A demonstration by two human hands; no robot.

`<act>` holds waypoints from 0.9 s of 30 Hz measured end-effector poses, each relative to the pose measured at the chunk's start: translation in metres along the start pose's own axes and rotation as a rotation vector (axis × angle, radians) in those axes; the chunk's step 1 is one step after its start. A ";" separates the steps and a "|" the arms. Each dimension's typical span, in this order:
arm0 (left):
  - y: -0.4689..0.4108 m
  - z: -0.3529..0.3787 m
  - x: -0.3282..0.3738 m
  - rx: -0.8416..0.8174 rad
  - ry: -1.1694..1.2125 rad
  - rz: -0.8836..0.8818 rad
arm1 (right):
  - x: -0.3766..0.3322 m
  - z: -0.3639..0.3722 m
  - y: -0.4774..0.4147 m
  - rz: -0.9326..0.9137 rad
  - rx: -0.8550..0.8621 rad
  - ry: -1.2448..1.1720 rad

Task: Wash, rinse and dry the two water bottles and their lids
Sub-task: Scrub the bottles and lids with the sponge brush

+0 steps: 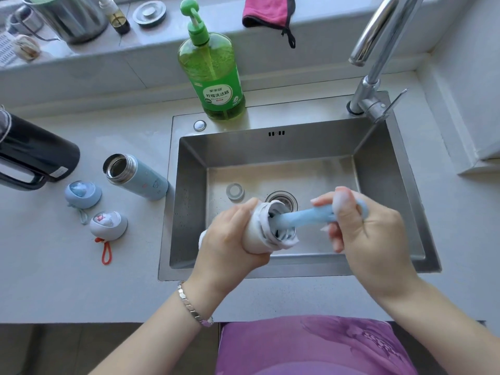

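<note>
hands scrubbing white bottle (258, 236), blue brush (305, 216)

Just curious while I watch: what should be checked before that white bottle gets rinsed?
1. The left hand grips the white bottle firmly: ok.
2. It is held over the sink: ok.
3. The brush is out of it: not ok, the right hand holds it with the head inside.
4. The tap is running: not ok, no water shows.
5. Inside scrubbed clean: cannot tell.
6. The pink cloth is at hand for drying: ok, on the ledge.
</note>
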State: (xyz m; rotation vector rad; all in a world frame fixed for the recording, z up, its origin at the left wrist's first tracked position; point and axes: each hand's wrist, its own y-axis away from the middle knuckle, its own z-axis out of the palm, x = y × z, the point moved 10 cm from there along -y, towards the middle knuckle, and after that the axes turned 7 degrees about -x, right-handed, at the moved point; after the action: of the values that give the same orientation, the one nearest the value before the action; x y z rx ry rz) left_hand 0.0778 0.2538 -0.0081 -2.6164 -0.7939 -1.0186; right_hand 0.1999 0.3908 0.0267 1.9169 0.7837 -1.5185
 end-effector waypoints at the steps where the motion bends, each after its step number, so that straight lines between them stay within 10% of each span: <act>1: 0.000 0.001 0.000 -0.001 0.025 -0.017 | 0.003 0.004 0.001 0.049 -0.006 -0.024; 13: 0.000 0.010 -0.016 0.004 0.069 -0.088 | 0.002 0.015 -0.001 0.271 -0.218 -0.374; 21: 0.004 0.009 -0.018 0.043 0.149 -0.028 | -0.011 0.021 0.010 0.305 -0.300 -0.199; 27: 0.010 0.003 -0.007 0.149 0.211 0.074 | -0.003 0.004 0.008 0.339 -0.043 -0.366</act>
State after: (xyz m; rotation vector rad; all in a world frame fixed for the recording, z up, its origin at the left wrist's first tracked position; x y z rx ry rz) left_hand 0.0809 0.2442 -0.0149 -2.3485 -0.6893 -1.1440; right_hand 0.2024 0.3822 0.0293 1.5762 0.3092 -1.5556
